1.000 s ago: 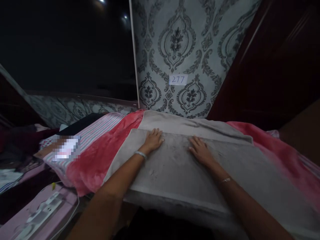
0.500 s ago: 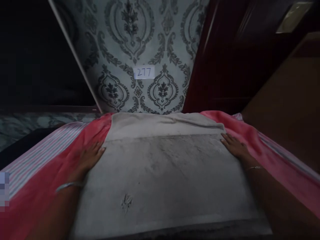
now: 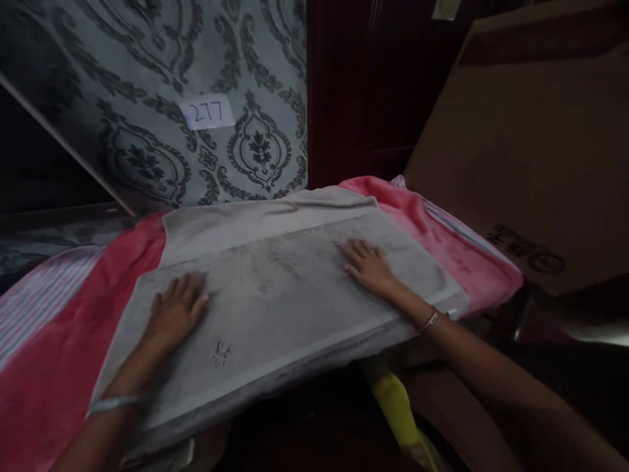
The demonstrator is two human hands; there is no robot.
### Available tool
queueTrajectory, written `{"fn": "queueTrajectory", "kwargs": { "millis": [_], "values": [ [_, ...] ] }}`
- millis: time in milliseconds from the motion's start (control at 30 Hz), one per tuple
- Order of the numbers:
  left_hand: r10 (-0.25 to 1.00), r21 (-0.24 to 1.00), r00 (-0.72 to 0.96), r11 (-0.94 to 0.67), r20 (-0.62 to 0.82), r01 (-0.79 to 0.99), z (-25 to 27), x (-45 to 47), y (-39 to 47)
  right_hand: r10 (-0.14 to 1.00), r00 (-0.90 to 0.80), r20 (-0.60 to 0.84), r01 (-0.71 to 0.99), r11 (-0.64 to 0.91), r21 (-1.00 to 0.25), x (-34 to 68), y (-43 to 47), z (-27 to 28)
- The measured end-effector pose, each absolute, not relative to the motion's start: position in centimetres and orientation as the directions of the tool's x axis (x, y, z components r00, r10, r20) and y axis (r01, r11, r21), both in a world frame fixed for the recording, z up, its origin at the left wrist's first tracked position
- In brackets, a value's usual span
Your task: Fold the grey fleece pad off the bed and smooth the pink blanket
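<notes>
Between the left hand (image 3: 174, 311) at centre left and the right hand (image 3: 369, 265) right of centre, the grey cloth (image 3: 285, 298) leaves an open, nearly flat lane through mid-frame. Beyond it, the patterned wall (image 3: 263, 147) bars the way at upper left and centre, then the dark red panel (image 3: 363, 85), then the cardboard (image 3: 525, 151) at upper right. Below the cloth's front edge, a yellow object (image 3: 399, 406) obstructs the lower right of centre
</notes>
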State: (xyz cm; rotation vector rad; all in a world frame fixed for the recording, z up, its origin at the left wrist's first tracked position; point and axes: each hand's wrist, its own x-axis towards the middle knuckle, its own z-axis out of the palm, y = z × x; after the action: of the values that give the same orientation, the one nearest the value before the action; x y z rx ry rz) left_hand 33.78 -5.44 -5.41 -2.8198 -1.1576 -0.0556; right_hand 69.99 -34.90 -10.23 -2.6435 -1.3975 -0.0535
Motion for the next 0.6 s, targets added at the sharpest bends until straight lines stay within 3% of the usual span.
{"fn": "queueTrajectory", "kwargs": {
  "millis": [100, 167, 367, 467, 600],
  "values": [
    [0.533, -0.056, 0.845, -0.846, -0.049, 0.53, -8.0, 33.7, -9.9, 0.9, 0.432, 0.048, 0.896, -0.423, -0.132, 65.8, -35.5, -11.4],
    [0.502, -0.038, 0.864, -0.865, -0.047, 0.501, -9.2, 32.6, -12.1, 0.895, 0.445, 0.015, 0.89, -0.44, -0.116, 65.7, -36.9, -11.6],
    [0.653, -0.032, 0.756, -0.755, 0.039, 0.654, -10.1, 26.8, -13.3, 0.644, 0.765, 0.018, 0.644, -0.765, -0.01, 71.9, -44.6, -11.9],
    [0.717, -0.023, 0.691, -0.692, 0.092, 0.722, -10.1, 23.9, -13.8, 0.555, 0.828, 0.078, 0.556, -0.831, 0.006, 73.1, -48.3, -12.9],
    [0.767, 0.033, 0.616, -0.63, 0.182, 0.776, -10.3, 20.6, -15.2, 0.492, 0.855, 0.161, 0.508, -0.858, -0.075, 72.6, -51.5, -13.3]
  ]
}}
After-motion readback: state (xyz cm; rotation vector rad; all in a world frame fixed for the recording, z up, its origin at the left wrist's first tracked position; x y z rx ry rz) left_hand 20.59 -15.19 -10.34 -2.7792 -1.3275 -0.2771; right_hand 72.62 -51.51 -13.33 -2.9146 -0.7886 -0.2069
